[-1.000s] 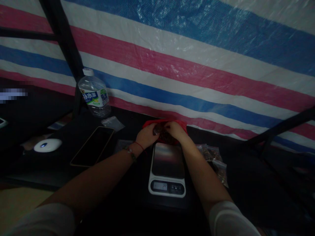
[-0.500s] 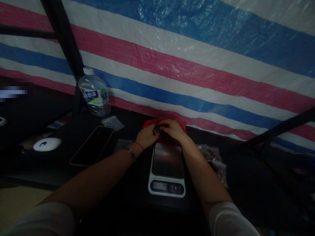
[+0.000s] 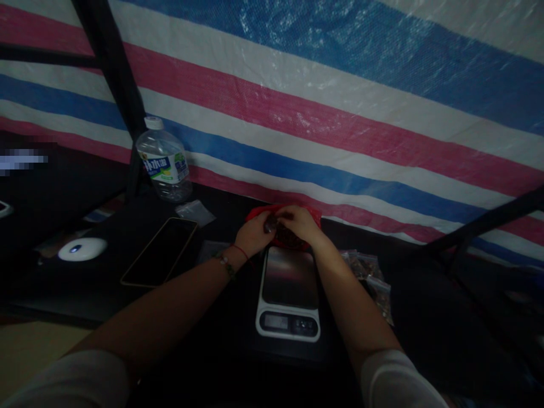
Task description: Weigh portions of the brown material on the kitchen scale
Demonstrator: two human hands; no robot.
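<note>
Both hands at a red bag behind the kitchen scale

The left hand (image 3: pixel 254 234) and right hand (image 3: pixel 300 224) meet at 12 o'clock of the scale (image 3: pixel 289 293) on the dark tabletop (image 3: pixel 127 238), fingers grasping the red bag (image 3: pixel 312 212); a small dark piece sits pinched between them, too dim to identify.

Both arms bare from short white sleeves to the hands. Left hand (image 3: pixel 254 235): thin red string (image 3: pixel 240 250) at the wrist, beaded bracelet (image 3: pixel 225 264) just behind the string, further up the forearm. Right hand (image 3: pixel 300 224): nothing worn at the wrist.
</note>
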